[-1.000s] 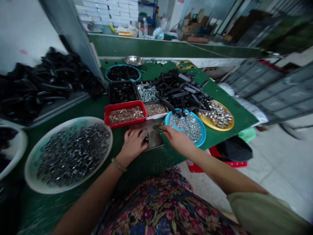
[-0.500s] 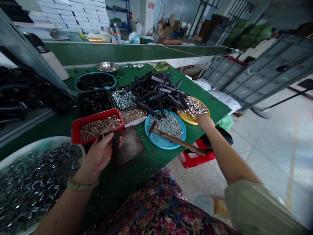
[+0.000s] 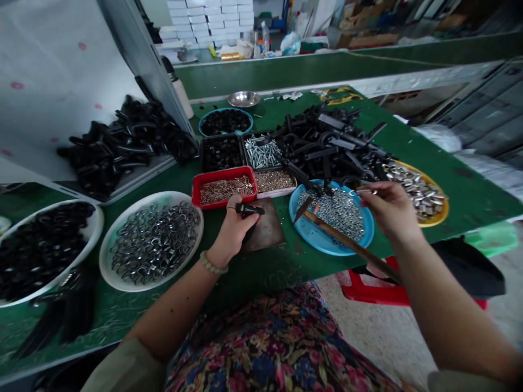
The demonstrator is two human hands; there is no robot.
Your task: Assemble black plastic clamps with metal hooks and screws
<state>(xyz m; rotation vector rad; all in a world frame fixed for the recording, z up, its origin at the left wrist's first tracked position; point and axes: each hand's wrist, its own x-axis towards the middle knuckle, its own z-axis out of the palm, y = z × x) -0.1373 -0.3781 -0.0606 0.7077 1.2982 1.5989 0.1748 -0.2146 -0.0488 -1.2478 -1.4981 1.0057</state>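
My left hand (image 3: 226, 242) is closed around a black plastic part (image 3: 250, 209) with pale lettering, held above a flat metal plate (image 3: 270, 224). At the right edge of the blue plate (image 3: 297, 235), my right hand (image 3: 395, 213) pinches a small shiny metal piece (image 3: 365, 191) between thumb and fingers. Small nuts (image 3: 345, 209) fill much of that plate, and a hammer (image 3: 347, 238) lies across it, its wooden handle passing over the rim. Behind my right hand is a yellow plate (image 3: 441, 216) of silvery metal pieces.
A red tray (image 3: 196, 196) of thin pins stands beyond my left hand, beside a tray of bolts (image 3: 261, 152). Black handle-like parts (image 3: 327, 141) are heaped at the back. Leftward sit a white basin of metal rings (image 3: 107, 261) and a basin of black parts (image 3: 41, 250).
The view has turned left. My right hand has come away from the yellow plate with a small metal piece and is now beside the blue plate. My left hand still holds the black part.
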